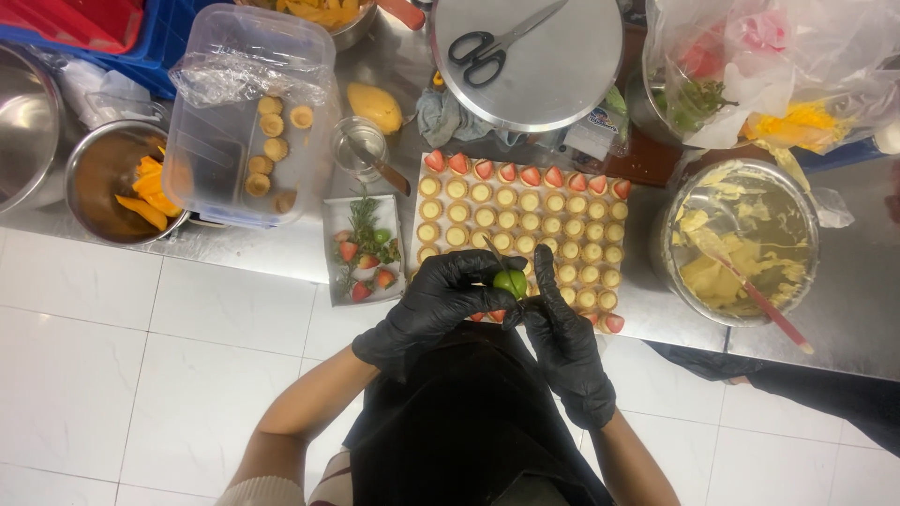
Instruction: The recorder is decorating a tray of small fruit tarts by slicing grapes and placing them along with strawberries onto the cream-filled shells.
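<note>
While both black-gloved hands meet above the near edge of the steel table (281,248), the left hand (436,305) has its fingers (469,267) curled closed around a small round green fruit (511,281). The right hand (562,347) presses its fingers against the same fruit from the other side; a thin dark blade-like tool (494,251) shows between the hands, though which hand grips it cannot be told.

Just beyond the hands lies a board of small tart shells (525,234), rows of yellow-filled pastry, with strawberry halves (530,175) along the far row and a few at the near edge. To its left sits a small white tray (364,248) with strawberries and green sprigs. Further left stands a clear plastic tub (248,117) holding spare shells, beside a metal pot of orange fruit slices (141,197). To the right, a large bowl of yellow cream (745,244) holds a spatula (759,295). Scissors (492,47) rest on a round metal lid (530,61) at the far side.
</note>
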